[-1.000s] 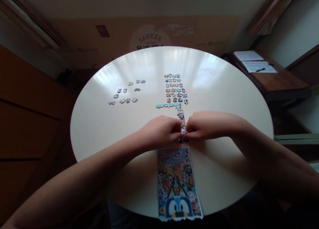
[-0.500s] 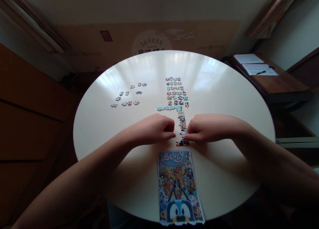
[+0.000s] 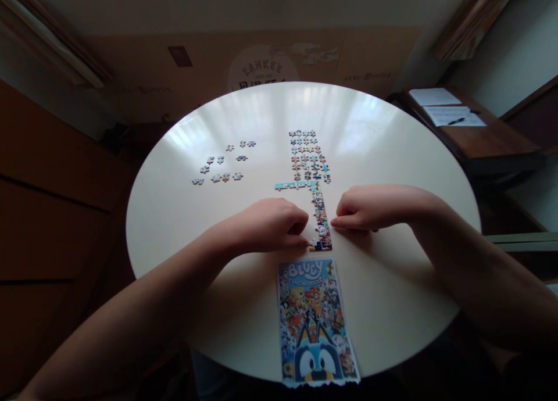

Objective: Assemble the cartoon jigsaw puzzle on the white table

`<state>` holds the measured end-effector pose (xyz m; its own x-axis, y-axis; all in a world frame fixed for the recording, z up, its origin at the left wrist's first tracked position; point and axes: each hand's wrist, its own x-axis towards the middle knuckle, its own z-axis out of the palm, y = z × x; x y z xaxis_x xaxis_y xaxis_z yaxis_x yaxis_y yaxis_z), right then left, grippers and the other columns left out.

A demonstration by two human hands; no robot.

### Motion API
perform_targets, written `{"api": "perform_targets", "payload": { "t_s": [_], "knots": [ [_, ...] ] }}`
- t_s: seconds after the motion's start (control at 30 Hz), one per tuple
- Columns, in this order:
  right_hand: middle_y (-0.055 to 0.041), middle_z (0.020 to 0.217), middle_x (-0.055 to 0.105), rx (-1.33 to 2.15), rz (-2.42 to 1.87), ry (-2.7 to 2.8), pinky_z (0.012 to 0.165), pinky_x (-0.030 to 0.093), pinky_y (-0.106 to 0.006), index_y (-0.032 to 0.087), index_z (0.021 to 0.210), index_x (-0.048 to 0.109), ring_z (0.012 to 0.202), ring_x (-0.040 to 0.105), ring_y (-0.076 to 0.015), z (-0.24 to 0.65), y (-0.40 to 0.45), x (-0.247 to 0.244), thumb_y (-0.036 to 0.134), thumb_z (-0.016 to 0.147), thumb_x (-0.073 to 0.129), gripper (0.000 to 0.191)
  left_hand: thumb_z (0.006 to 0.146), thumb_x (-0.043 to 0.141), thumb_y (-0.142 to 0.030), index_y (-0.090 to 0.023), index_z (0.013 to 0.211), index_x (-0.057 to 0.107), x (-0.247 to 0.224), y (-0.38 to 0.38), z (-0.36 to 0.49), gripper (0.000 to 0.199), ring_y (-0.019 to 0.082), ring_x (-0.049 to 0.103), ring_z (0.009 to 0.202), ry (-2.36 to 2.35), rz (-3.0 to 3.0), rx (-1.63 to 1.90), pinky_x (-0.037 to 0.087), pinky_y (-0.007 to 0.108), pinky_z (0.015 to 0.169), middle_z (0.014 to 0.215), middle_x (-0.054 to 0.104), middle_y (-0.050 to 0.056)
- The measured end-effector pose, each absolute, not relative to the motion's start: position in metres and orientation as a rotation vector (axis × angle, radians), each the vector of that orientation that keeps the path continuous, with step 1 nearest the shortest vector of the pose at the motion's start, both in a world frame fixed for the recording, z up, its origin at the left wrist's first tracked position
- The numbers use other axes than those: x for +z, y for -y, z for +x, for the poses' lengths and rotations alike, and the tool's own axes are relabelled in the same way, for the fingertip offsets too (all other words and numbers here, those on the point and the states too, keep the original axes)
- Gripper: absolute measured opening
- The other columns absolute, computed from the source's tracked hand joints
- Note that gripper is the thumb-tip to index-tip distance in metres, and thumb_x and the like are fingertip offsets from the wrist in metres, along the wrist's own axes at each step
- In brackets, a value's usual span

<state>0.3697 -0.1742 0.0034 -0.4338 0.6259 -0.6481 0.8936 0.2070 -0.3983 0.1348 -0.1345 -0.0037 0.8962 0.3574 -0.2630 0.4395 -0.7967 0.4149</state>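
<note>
A joined jigsaw edge strip point(image 3: 321, 215) runs toward me on the round table, its top row point(image 3: 296, 185) turning off to the left. My left hand point(image 3: 283, 224) is curled, its thumb and finger closed at the strip's lower left end, touching the puzzle piece point(image 3: 313, 245) there. My right hand point(image 3: 360, 209) is closed just right of the strip, a little apart from it, with nothing visible in the fingers. Below the strip lies a picture sheet point(image 3: 316, 319) lettered "Bluey", with a ragged lower edge.
Loose puzzle pieces point(image 3: 305, 150) stand in rows beyond the strip. Several more scattered pieces point(image 3: 225, 178) lie at the left of the white table point(image 3: 392, 145). On a brown side table point(image 3: 483, 139) at the right are papers point(image 3: 453, 115) and a pen point(image 3: 456, 121).
My right hand has drawn back to the right, off the strip. My left hand has moved slightly right and down to the strip's lower end. The view has shifted a little.
</note>
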Motion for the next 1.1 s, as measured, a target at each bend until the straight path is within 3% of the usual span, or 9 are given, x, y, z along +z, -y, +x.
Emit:
{"api": "perform_targets", "payload": {
  "t_s": [0.7,0.93,1.1],
  "knots": [
    [-0.0070,0.055,0.062,-1.229,1.490,-2.073,0.057,0.041,-0.030,0.018,0.058,0.055,0.048,0.053,-0.0155,0.364,0.176,-0.003,0.055,0.095,0.040,0.055,0.086,0.067,-0.043,-0.019,0.067,0.055,0.000,0.132,0.125,0.033,0.013,0.047,0.062,-0.549,2.597,-0.112,0.030,0.029,0.056,0.067,0.059,0.000],
    [-0.0075,0.056,0.061,-1.209,1.517,-2.083,0.054,0.039,-0.030,0.018,0.058,0.053,0.049,0.054,-0.0164,0.363,0.176,-0.003,0.055,0.094,0.041,0.054,0.094,0.053,-0.036,-0.019,0.086,0.067,-0.001,0.072,0.086,0.024,0.017,0.058,0.075,-1.366,2.534,0.491,0.041,0.031,0.068,0.086,0.069,0.005],
    [-0.0066,0.057,0.061,-1.166,1.509,-2.127,0.052,0.037,-0.029,0.018,0.057,0.051,0.049,0.053,-0.0158,0.363,0.176,-0.003,0.048,0.094,0.041,0.049,0.091,0.051,-0.026,-0.018,0.104,0.074,-0.027,0.032,0.068,0.028,0.024,0.062,0.098,-1.718,2.423,0.506,0.047,0.037,0.090,0.105,0.072,0.010]
  ]
}}
